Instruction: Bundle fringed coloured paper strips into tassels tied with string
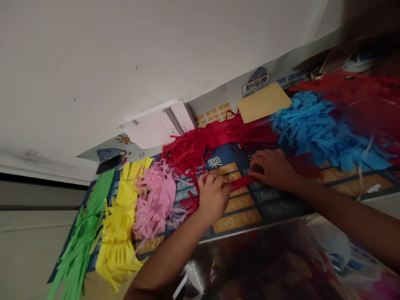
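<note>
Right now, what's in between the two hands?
In the head view, a red strip stretches from the left hand to the right hand, above the printed number chart.

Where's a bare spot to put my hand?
Best is the blue printed mat, between the left hand, right hand and the mat's near edge. A smaller patch lies nearer than the bright blue papery strips, beside a white scrap. It's crowded leftward, with a green papery bundle, yellow fringed bundle and pink tangled bundle, and behind the hands, with crimson strips.
</note>
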Tool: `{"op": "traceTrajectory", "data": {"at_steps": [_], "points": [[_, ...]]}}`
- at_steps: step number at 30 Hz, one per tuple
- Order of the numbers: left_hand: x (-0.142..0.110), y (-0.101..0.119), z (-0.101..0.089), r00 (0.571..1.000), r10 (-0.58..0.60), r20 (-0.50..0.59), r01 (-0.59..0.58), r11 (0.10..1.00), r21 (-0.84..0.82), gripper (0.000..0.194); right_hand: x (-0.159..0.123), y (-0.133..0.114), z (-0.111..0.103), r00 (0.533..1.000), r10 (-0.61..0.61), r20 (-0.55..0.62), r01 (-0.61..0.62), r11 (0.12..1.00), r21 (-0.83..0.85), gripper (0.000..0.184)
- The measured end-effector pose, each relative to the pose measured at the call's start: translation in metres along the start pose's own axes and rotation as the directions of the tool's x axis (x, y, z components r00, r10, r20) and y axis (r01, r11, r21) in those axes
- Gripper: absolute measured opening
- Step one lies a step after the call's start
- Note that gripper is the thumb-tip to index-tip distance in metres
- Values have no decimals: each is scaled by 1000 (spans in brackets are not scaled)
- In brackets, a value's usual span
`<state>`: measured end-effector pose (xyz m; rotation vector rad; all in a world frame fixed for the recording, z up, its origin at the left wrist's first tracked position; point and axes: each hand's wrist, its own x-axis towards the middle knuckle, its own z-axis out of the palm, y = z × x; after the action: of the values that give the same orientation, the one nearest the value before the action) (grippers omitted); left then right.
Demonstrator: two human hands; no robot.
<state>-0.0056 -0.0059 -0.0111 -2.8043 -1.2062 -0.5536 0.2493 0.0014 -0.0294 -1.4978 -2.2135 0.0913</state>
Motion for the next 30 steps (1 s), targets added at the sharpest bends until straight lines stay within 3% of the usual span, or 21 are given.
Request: {"op": "traceTrajectory", "data": {"at_steps": [2, 4, 7, 14, 17, 20, 25, 30], "points": [[-2, 4, -2, 991, 137, -3, -137, 986, 92, 15, -1, -6, -8, 976, -218, -6, 217, 974, -71, 10], [-2, 8, -6, 981, 191, 39, -195, 970, 148, 14, 0, -14, -15, 911, -401, 93, 410, 903, -126, 12], [3, 11, -11, 979, 186, 80, -196, 968, 157, 18, 4, -21, -19, 859, -474, 193, 506, 842, -184, 18], [12, 5, -1, 982, 187, 2, -183, 962, 200, 13, 13, -23, -12, 932, -345, 113, 359, 924, -133, 12], [4, 1, 6, 975, 213, -65, -193, 955, 227, 14, 6, -30, -5, 920, -386, 66, 391, 899, -196, 11], [-8, -3, 5, 970, 235, -64, -215, 950, 225, 12, -6, -29, 1, 908, -413, 74, 419, 882, -217, 20], [-24, -13, -5, 980, 199, -28, -198, 979, 44, 16, -27, -6, 7, 907, -421, 29, 422, 901, -99, 20], [-28, -22, -5, 1000, 22, 8, -20, 981, -194, 9, -29, 11, 7, 978, -207, 13, 201, 959, 198, 20]]}}
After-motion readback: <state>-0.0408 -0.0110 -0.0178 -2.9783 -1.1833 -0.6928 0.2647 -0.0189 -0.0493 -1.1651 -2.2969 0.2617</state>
